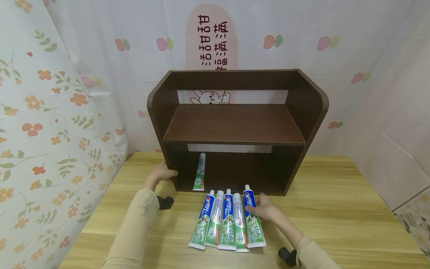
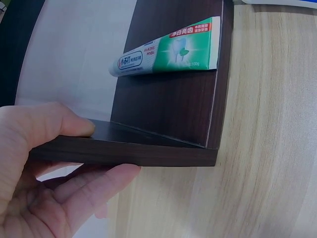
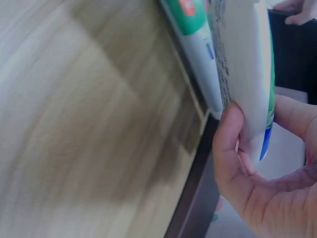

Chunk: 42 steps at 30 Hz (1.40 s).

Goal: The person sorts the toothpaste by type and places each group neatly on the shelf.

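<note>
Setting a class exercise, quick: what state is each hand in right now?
Left hand: closed, gripping the side of the shelf.
Right hand: closed, holding the rightmost tube between thumb and fingers.

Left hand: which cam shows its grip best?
Left wrist: the left hand is close up, thumb on one face of the shelf side panel, fingers on the other. Head shows it small, beside the panel's lower part, finger detail hard to read. Right wrist catches only a cut-off bit in its top right corner.
</note>
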Tool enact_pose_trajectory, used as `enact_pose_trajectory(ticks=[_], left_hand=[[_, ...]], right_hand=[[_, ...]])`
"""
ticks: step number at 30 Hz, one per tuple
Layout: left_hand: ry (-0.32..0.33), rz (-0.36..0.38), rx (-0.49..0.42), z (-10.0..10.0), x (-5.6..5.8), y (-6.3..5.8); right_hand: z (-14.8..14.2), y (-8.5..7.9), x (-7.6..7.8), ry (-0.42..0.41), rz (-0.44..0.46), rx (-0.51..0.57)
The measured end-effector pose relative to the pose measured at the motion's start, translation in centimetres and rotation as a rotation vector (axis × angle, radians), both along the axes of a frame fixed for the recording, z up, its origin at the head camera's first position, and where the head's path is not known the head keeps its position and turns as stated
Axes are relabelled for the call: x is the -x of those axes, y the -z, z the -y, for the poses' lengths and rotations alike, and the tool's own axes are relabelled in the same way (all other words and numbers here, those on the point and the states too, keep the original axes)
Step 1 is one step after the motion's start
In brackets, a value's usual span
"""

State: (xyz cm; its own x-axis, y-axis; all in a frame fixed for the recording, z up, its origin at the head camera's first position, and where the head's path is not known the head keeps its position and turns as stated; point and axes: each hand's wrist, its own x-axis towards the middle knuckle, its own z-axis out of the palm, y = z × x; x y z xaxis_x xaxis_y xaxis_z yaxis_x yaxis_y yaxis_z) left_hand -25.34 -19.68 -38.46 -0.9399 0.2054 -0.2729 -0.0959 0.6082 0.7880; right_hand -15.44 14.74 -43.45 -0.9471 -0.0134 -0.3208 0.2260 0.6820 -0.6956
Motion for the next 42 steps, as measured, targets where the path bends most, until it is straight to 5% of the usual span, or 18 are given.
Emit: enact_pose_trajectory(ticks=[15, 32, 42], left_hand=[[-0.024, 0.001, 0.01, -0.1, 0.0, 0.1], [-0.026, 0.004, 0.016, 0.0, 0.0, 0.0], [-0.035, -0.005, 0.036, 0.1, 0.0, 0.1]], right_hand=[[2.0, -3.2, 0.0, 0.001, -0.044, 0.074], [4.3, -7.1, -0.3, -0.119, -0.108, 0.126], [5.6, -8.5, -0.4, -0.12, -0.096, 0.152]])
